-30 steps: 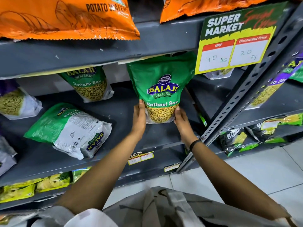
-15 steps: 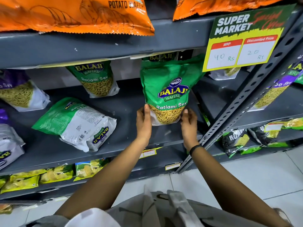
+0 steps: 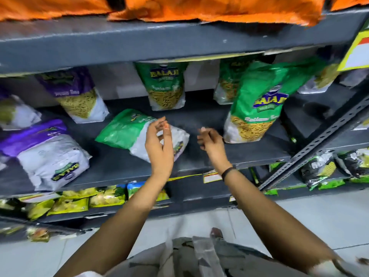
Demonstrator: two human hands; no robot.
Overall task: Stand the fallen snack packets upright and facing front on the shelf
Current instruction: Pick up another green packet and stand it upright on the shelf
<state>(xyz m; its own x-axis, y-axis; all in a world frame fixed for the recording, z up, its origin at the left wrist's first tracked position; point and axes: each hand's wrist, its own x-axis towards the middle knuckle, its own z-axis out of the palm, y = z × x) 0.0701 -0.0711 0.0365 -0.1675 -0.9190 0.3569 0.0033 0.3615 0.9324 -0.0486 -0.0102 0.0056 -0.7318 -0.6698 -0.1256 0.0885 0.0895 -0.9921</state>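
A green Balaji Ratlami Sev packet (image 3: pixel 257 100) stands upright and front-facing at the right of the grey middle shelf (image 3: pixel 199 160). Another green packet (image 3: pixel 123 130) lies fallen on its front, back label up, at the shelf's centre. My left hand (image 3: pixel 159 142) hovers over that fallen packet with loosely curled fingers, holding nothing. My right hand (image 3: pixel 211 142) is in the air between the two packets, fingers loose and empty. A purple packet (image 3: pixel 46 150) lies fallen at the left. The frame is motion-blurred.
Upright green (image 3: pixel 165 86) and purple (image 3: pixel 75 94) packets stand at the shelf's back. Orange wafer bags (image 3: pixel 199 11) overhang the shelf above. Yellow packets (image 3: pixel 79 202) fill the lower shelf. A perforated grey upright (image 3: pixel 311 152) and a yellow price sign (image 3: pixel 357 50) are at the right.
Both hands have let go of the upright green packet and moved left toward the fallen green packet. The view has swung left.
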